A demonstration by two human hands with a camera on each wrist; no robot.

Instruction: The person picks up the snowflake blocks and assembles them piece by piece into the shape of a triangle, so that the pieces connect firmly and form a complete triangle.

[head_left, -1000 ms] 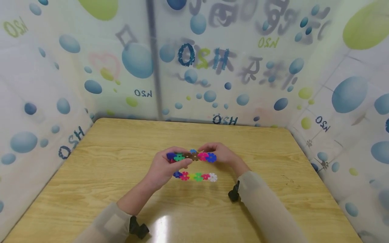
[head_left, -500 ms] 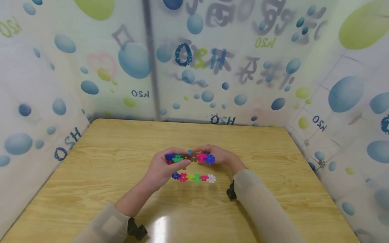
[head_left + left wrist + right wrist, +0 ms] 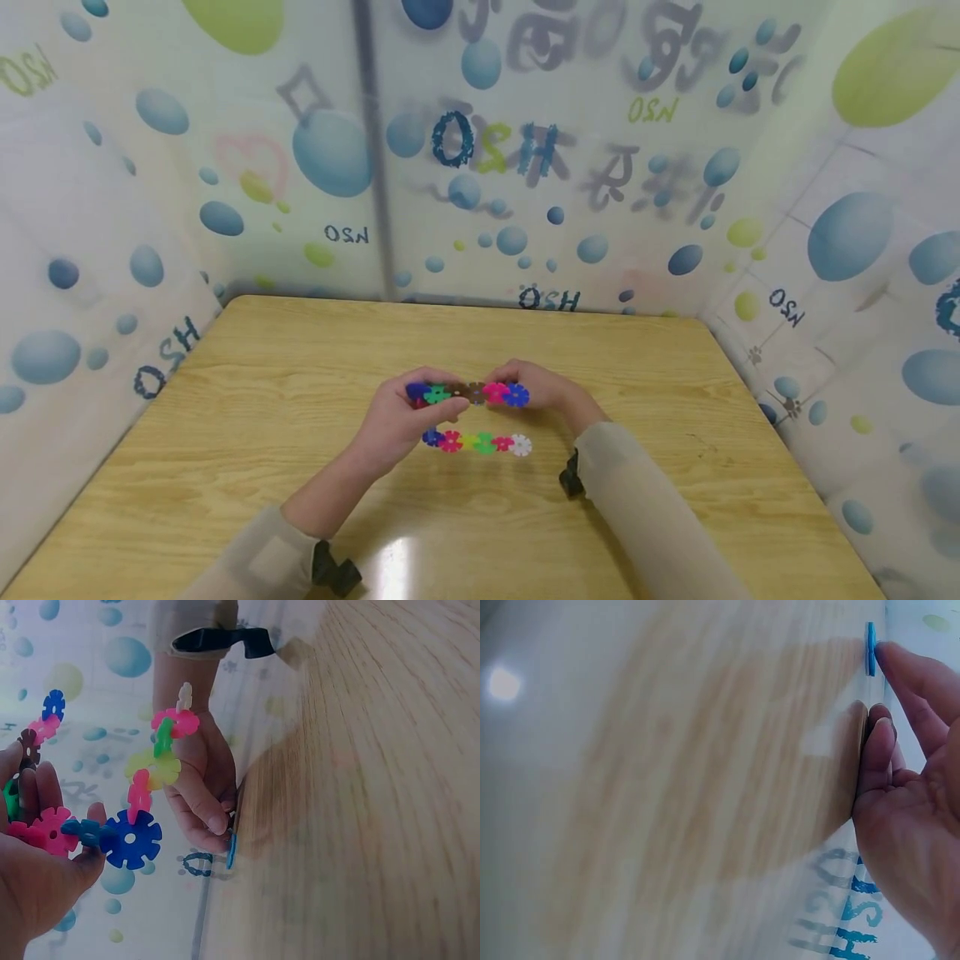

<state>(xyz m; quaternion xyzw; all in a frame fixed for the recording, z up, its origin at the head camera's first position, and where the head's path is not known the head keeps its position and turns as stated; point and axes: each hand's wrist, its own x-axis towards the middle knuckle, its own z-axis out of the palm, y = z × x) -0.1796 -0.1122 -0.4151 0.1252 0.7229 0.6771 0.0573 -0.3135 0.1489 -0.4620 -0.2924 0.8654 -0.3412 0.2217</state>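
Two hands meet above the table (image 3: 225,417) in the head view: left hand (image 3: 397,417) and right hand (image 3: 543,387) pinch the held snowflake chain's (image 3: 468,392) ends; another chain (image 3: 477,442) lies below. Only the wrist views reveal a light-blue disc (image 3: 231,850) touching the right fingertips (image 3: 900,660).

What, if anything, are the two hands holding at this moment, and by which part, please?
Both hold one chain of snowflake discs above the table: the left hand grips its left end, the right hand its right end.
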